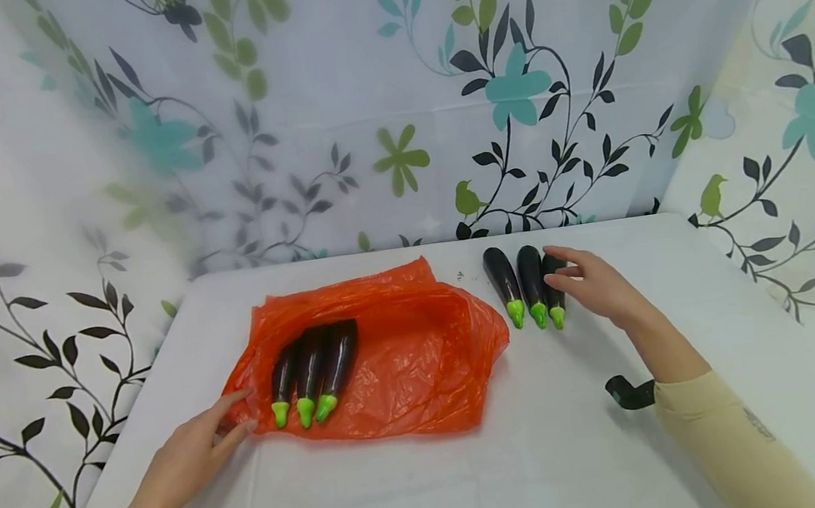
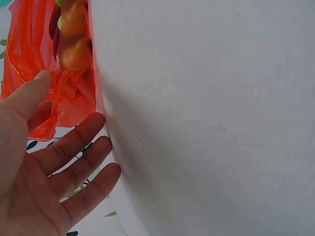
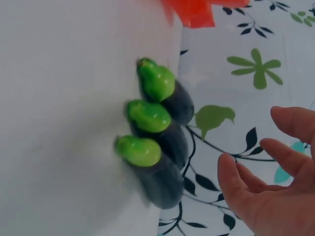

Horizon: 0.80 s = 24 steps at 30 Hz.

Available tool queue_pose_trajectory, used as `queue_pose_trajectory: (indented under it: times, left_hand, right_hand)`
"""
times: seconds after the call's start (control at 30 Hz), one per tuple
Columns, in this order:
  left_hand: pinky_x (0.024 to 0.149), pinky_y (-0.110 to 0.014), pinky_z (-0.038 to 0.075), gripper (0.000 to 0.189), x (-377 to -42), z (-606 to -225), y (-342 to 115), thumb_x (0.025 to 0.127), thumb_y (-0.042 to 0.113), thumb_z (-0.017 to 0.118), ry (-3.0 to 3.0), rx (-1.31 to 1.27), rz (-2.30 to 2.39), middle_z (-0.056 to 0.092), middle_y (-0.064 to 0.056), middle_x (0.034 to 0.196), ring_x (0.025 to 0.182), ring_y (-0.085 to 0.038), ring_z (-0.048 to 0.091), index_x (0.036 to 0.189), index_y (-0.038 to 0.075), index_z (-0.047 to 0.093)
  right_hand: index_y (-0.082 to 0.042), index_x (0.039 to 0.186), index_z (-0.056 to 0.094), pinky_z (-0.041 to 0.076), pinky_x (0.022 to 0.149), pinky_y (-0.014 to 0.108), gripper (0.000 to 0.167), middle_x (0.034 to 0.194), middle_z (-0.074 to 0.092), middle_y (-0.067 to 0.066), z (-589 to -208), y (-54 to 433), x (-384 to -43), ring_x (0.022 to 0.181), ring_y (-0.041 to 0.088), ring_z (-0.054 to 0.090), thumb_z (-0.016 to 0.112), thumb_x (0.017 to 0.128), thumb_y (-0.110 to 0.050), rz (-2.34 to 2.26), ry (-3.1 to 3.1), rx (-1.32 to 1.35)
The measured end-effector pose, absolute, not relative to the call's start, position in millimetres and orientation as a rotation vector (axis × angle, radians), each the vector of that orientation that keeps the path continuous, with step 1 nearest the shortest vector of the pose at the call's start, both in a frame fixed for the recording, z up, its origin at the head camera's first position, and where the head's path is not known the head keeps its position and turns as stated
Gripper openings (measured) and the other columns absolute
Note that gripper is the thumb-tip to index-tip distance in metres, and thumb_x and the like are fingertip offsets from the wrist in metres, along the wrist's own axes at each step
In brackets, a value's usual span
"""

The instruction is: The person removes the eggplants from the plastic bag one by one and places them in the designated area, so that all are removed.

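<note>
While three dark purple toy aubergines with bright green caps (image 1: 532, 294) lie side by side on the white table (image 1: 551, 455), caps toward the person, the right hand (image 1: 596, 287) sits just beside the outermost one, its fingers loosely extended and gripping nothing; from the head view the fingertips seem to touch that aubergine's side, though the right wrist view shows the palm open with a gap between the fingers (image 3: 290, 123) and the row (image 3: 155, 132), so contact is uncertain. Lined up neatly and parallel, the three look set out for picking one at a time, and the hand's sideways approach suits closing round the nearest body.

Further left, a crumpled orange plastic bag (image 1: 404, 355) lies flat on the table with three more dark aubergines with green caps (image 1: 311, 374) resting in its mouth, their caps poking out toward the person. The left hand (image 1: 192, 454) lies at the bag's near left corner, fingers straight and spread, the thumb (image 2: 29, 93) pressing against the orange film; it appears to be steadying or holding down the opening rather than clutching it.

Around the table hangs white cloth printed with leaves and teal flowers (image 1: 510, 91)
</note>
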<state>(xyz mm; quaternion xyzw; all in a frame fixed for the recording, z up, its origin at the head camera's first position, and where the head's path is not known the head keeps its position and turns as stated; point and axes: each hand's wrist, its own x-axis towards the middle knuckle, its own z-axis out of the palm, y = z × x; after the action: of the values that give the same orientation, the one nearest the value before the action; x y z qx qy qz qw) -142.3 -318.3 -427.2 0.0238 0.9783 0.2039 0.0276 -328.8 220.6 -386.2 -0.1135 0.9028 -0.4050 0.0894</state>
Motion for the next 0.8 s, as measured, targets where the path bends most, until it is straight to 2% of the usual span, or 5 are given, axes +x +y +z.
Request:
queue_pose_trajectory:
  times: [0.2,0.47,0.67,0.8]
  left_hand:
    - [0.071,-0.048,0.051,0.058,-142,-427,-319,0.094,0.042,0.063,3.018,0.065,0.627,0.066,-0.003,0.093,0.085,-0.021,0.06,0.14,0.009,0.05]
    - [0.073,-0.051,0.052,0.058,-143,-428,-318,0.094,0.041,0.064,3.002,0.041,0.625,0.066,-0.006,0.097,0.086,-0.023,0.061,0.141,0.01,0.049]
    - [0.072,-0.05,0.052,0.058,-143,-426,-319,0.094,0.041,0.064,3.002,0.042,0.626,0.066,-0.007,0.098,0.085,-0.023,0.06,0.14,0.01,0.049]
    - [0.07,-0.049,0.051,0.058,-143,-426,-319,0.094,0.041,0.064,3.004,0.039,0.631,0.065,-0.006,0.097,0.085,-0.023,0.06,0.14,0.01,0.049]
  right_hand:
    - [-0.014,0.154,0.031,0.034,0.105,0.059,0.06,0.155,0.03,0.018,-364,195,-307,0.137,0.038,0.038,0.054,0.101,-0.031,-1.326,2.616,-0.408]
    - [-0.016,0.151,0.037,0.044,0.1,0.051,0.056,0.151,0.039,0.014,-350,166,-283,0.132,0.035,0.046,0.057,0.1,-0.028,-1.423,2.534,-0.558]
    - [-0.022,0.149,0.042,0.048,0.095,0.052,0.053,0.146,0.046,0.009,-343,145,-267,0.13,0.031,0.047,0.059,0.098,-0.028,-1.409,2.497,-0.592]
    - [-0.023,0.148,0.043,0.049,0.093,0.05,0.053,0.147,0.045,0.006,-341,132,-260,0.131,0.03,0.046,0.059,0.098,-0.028,-1.396,2.451,-0.645]
